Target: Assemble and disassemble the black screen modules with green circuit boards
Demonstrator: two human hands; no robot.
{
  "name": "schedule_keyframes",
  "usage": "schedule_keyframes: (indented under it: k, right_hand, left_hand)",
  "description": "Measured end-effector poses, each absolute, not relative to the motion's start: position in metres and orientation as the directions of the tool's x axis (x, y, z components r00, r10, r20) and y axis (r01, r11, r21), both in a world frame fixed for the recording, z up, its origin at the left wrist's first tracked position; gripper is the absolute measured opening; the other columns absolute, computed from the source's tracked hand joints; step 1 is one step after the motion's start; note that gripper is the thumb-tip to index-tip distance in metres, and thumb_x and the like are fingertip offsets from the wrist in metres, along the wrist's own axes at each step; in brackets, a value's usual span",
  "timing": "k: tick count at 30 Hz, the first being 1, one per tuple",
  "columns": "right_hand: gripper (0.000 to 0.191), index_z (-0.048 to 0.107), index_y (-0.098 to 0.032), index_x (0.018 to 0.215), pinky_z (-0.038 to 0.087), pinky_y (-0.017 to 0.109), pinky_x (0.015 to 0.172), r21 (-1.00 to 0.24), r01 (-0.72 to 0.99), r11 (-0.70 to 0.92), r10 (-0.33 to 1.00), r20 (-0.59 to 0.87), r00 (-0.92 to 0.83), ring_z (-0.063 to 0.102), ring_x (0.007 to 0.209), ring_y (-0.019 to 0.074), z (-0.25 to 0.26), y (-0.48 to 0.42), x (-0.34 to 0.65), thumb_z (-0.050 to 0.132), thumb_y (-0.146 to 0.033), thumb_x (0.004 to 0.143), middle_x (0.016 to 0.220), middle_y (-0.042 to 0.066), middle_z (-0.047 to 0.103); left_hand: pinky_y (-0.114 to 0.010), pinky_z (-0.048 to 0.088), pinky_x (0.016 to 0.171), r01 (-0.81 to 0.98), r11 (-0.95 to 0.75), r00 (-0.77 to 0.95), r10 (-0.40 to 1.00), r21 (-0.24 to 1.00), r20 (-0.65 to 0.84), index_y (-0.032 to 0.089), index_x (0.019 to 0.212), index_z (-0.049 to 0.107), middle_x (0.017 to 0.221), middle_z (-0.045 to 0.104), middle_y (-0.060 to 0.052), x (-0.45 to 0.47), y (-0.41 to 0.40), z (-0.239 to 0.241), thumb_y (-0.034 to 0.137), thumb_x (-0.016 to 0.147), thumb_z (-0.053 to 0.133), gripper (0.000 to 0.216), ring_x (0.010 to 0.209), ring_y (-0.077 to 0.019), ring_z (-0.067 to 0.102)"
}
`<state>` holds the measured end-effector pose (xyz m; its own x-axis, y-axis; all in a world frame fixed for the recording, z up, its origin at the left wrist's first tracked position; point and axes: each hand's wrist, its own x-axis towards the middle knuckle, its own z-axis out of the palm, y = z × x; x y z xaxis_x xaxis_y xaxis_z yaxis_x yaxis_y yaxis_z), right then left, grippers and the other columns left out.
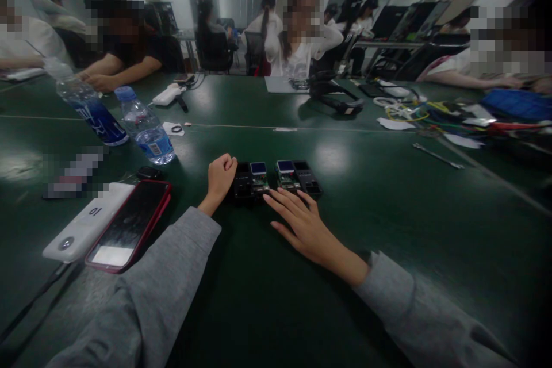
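Two small black devices with square screens and bare green circuit boards lie side by side on the dark green table: the left device [244, 178] and the right device [307, 177]. My left hand [221, 179] is curled into a fist against the outer edge of the left one, and no object shows in it. With fingers spread, my right hand [302, 221] reaches over the front of the pair. Its fingertips lie at the near edges of the boards, partly covering the right device. Whether they press on it I cannot tell.
Left of my arm lie a red-cased phone [133, 221], a white power bank [88, 221] with a cable, and two water bottles, the nearer a short bottle [146, 126]. At right are a wrench [437, 156] and tangled cables [414, 109]. Several people sit around.
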<state>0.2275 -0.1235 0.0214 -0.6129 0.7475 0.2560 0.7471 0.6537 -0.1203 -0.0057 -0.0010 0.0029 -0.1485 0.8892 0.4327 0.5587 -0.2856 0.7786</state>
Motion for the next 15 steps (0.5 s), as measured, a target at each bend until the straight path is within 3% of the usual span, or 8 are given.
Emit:
schedule_keyframes:
  k: [15]
  right_hand:
    - [0.057, 0.015, -0.028, 0.151, 0.021, 0.051, 0.114, -0.1, 0.757, 0.646, 0.753, 0.244, -0.611, 0.022, 0.143, 0.0204, 0.0235, -0.1238, 0.2274, 0.038, -0.036, 0.1, 0.155, 0.001, 0.025]
  left_hand:
    - [-0.027, 0.025, 0.055, 0.558, -0.289, -0.144, 0.89, 0.778, 0.433, 0.02, 0.055, 0.025, 0.052, 0.03, 0.006, -0.0055, -0.0007, 0.003, 0.022, 0.085, 0.052, 0.041, 0.05, -0.01, 0.031]
